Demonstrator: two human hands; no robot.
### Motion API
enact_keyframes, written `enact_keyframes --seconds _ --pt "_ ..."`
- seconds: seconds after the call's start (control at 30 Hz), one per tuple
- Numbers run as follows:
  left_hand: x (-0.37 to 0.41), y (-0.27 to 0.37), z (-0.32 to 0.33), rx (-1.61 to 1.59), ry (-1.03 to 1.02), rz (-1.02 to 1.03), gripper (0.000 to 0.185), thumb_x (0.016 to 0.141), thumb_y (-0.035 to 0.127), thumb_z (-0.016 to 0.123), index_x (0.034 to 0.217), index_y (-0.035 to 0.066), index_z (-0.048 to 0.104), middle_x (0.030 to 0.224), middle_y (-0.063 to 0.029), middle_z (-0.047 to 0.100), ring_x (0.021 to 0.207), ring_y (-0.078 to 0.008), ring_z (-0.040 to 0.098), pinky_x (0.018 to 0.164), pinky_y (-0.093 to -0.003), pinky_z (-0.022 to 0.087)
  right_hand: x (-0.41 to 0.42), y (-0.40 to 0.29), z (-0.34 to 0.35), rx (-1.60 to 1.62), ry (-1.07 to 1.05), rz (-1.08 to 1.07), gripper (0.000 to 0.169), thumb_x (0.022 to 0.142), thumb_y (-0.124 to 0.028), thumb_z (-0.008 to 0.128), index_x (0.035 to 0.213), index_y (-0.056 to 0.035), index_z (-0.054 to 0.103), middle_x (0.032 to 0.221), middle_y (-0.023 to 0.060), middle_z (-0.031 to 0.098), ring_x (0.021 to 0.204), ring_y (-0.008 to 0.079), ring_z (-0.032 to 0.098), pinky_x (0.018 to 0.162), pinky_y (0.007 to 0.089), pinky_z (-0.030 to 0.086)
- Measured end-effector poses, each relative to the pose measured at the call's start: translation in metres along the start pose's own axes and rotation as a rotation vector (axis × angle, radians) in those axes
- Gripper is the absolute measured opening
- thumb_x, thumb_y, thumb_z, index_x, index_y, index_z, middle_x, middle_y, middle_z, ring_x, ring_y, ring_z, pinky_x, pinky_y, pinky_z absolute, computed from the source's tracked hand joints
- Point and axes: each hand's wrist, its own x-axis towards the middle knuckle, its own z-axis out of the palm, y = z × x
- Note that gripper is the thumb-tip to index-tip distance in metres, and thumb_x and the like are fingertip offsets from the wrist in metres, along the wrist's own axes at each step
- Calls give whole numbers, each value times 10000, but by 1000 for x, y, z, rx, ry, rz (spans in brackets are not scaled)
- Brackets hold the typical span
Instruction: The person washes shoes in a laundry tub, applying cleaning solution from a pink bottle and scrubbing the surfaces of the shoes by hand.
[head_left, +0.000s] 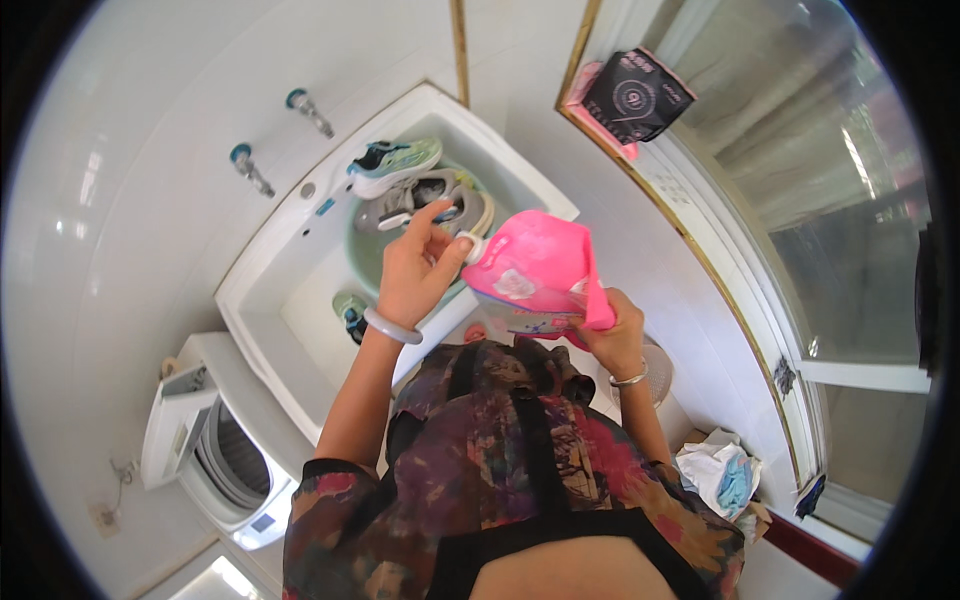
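Note:
My right hand (615, 334) grips the lower end of a pink plastic refill pouch (536, 259), which lies tilted with its spout to the left. At the pouch's white cap (472, 246) are the thumb and fingers of my left hand (424, 266); the index finger is raised. Behind my left hand, a pale green basin (364, 259) stands in a white sink and holds grey shoes (397, 199) and a green and white sneaker (397, 161). A brush with a white handle (394, 222) lies on the grey shoes. Another green shoe (350, 315) is in the sink beside the basin.
Two wall taps (309, 112) are above the white sink (259, 330). A washing machine (236, 465) with its lid up stands at the left. On the window ledge at the right is a black packet (637, 97). A box with cloths (720, 472) is at the lower right.

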Motion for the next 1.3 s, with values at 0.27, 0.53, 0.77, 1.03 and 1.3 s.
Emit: enact_keyframes --seconds 0.27,0.53,0.77,1.03,1.3 --pt "8 2 -1 269 -196 437 499 794 44 711 1274 69 577 1078 -141 628 884 -185 613 727 -298 498 -3 4 -8 25 29 13 294 652 -62 780 922 -20 671 820 121 662 736 255 650 676 333 508" --pt "8 5 13 212 -142 106 298 915 170 621 1184 48 586 680 -68 571 606 -144 532 602 -270 446 -2 0 -13 -33 42 -25 256 658 -80 741 898 -29 667 864 148 671 794 332 652 726 371 519" --pt "12 17 4 294 -284 405 263 891 91 598 1151 54 603 904 -124 618 747 -223 578 666 -313 483 -5 6 -22 -6 4 6 282 651 -65 725 922 -26 659 885 153 669 823 349 646 742 382 515" --pt "13 11 11 432 -165 322 375 895 172 615 1244 65 529 849 -122 612 743 -268 583 651 -373 470 0 4 -23 0 -7 -11 290 646 -85 746 920 -36 664 878 146 669 825 344 644 739 390 512" --pt "16 8 6 491 -218 401 327 882 173 631 1176 48 562 824 -120 607 709 -286 559 653 -385 460 5 12 -20 15 3 -43 258 649 -91 743 891 -46 667 851 138 668 803 340 644 718 390 513"
